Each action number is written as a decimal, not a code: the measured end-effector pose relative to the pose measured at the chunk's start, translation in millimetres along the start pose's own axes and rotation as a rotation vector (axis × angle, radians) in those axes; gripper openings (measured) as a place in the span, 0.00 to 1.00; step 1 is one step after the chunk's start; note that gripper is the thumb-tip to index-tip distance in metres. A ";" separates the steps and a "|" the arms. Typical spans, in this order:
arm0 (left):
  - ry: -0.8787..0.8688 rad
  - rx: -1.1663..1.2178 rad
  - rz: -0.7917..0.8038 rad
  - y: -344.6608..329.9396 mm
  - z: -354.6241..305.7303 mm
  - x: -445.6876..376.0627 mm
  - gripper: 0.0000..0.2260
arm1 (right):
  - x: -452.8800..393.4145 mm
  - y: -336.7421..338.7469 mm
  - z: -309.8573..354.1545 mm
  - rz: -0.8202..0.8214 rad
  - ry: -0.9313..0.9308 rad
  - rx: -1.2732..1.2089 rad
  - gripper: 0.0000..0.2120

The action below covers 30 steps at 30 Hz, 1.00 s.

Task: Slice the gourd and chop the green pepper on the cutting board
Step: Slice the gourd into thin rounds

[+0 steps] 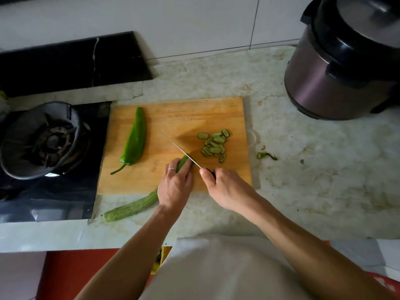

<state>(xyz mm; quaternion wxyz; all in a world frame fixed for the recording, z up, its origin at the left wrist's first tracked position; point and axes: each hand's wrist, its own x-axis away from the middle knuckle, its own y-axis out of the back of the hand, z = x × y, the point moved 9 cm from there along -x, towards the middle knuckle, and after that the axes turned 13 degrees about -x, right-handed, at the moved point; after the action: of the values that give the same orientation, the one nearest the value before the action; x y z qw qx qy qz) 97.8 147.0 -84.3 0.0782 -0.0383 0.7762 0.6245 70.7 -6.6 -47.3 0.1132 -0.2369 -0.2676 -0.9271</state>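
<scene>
Head view, no legible writing, hands holding gourd, knife

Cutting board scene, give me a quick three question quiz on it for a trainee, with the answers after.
1. True or false: the green pepper is already chopped.
2. Which hand holds the knife? A left hand, B right hand.
3. Fill in: the gourd slices lie to the ____ of the blade.

Key
1. False: it lies whole on the cutting board.
2. B: the left hand grips the gourd.
3. Right.
</scene>
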 end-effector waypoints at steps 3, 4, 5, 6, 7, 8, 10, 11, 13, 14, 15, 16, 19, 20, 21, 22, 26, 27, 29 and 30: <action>0.008 0.004 0.021 -1.6 0.7 0.0 0.13 | -6.7 -3.5 0.7 -0.001 0.000 0.009 0.27; 0.006 0.001 0.025 -2.0 0.5 0.5 0.13 | -8.8 -4.8 2.2 -0.004 0.002 0.009 0.27; 0.003 -0.001 0.028 -2.3 0.2 1.1 0.13 | -10.8 -6.7 3.1 -0.005 0.001 0.011 0.27; 0.003 0.000 0.029 -2.8 0.4 1.3 0.12 | -12.7 -8.3 3.8 -0.003 0.000 0.018 0.26; 0.005 0.000 0.031 -3.2 0.7 1.0 0.12 | -13.6 -9.5 3.3 -0.001 -0.001 0.024 0.26; 0.008 0.001 0.036 -3.9 1.3 0.8 0.12 | -12.2 -9.6 1.5 0.000 -0.004 0.027 0.26; 0.003 -0.002 0.028 -4.3 1.1 1.0 0.12 | -6.7 -8.8 -6.5 0.006 -0.015 0.016 0.26; -0.005 -0.010 0.016 -3.7 0.3 1.3 0.13 | -3.9 -8.7 -11.6 0.008 -0.026 0.003 0.26; -0.018 -0.020 -0.002 -3.0 -0.3 1.8 0.13 | -1.2 -8.9 -18.7 -0.002 -0.039 -0.013 0.25; -0.021 -0.017 -0.010 -2.4 -0.3 2.1 0.12 | -2.5 -10.3 -19.5 -0.011 -0.029 -0.008 0.25; -0.023 -0.013 -0.018 -1.8 -0.2 2.0 0.12 | -5.4 -12.4 -18.3 -0.020 -0.010 0.002 0.25; -0.024 -0.011 -0.021 -1.3 -0.3 1.9 0.13 | -8.7 -14.9 -16.1 -0.027 0.009 0.011 0.24; -0.024 -0.001 -0.019 -1.4 1.3 2.1 0.13 | -16.4 -19.5 -9.3 -0.015 0.044 -0.008 0.23; -0.024 0.004 -0.011 -2.0 2.5 2.4 0.13 | -17.6 -20.1 -9.2 -0.004 0.048 -0.019 0.23; -0.026 0.007 -0.006 -2.7 3.5 2.3 0.14 | -17.9 -19.5 -10.3 0.004 0.051 -0.029 0.23; -0.030 0.009 -0.005 -2.8 4.0 2.1 0.15 | -17.8 -18.1 -12.7 0.008 0.054 -0.038 0.23; -0.019 0.026 -0.019 0.6 4.5 1.2 0.13 | -15.4 -7.5 -24.4 -0.003 0.028 -0.060 0.24; -0.009 0.039 -0.008 0.9 4.4 1.5 0.13 | -15.2 -3.9 -25.6 -0.017 0.012 -0.062 0.25; 0.012 0.059 0.023 0.9 4.9 2.3 0.14 | -14.8 3.1 -25.9 -0.046 -0.013 -0.054 0.26; 0.016 0.064 0.037 1.6 5.3 2.0 0.14 | -14.3 5.8 -24.5 -0.053 -0.017 -0.049 0.25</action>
<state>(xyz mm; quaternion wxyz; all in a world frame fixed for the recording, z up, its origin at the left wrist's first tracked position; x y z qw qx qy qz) 96.0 152.6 -84.2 0.0616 -0.0261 0.7969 0.6004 75.8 -23.8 -70.1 0.0807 -0.2403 -0.2518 -0.9340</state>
